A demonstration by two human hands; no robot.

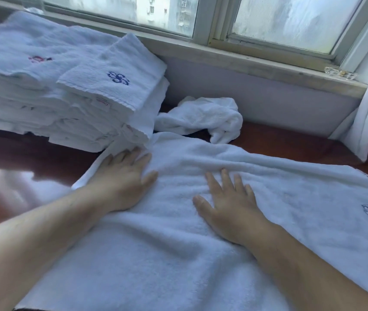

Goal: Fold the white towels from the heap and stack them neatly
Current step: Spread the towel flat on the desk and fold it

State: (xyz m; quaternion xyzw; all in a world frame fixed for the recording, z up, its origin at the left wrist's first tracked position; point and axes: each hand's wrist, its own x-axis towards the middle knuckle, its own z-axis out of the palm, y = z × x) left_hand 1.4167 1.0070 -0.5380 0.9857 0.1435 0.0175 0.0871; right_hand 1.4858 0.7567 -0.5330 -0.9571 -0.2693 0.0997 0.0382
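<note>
Reaches forward with both bare forearms, one from the lower left, one from the lower right, angled toward each other. Lays the left hand (pixel 122 178) flat, palm down, fingers straight and close together, pointing up and right, thumb spread toward the other hand. Sets the right hand (pixel 228 203) flat as well, palm down, fingers straight and slightly fanned, thumb out to the left. Grips nothing with either. Places them near but apart, left slightly farther forward.

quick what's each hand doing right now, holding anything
Left hand: open, flat on the spread towel near its left edge, holding nothing.
Right hand: open, fingers straight, pressing the towel's middle.
</note>
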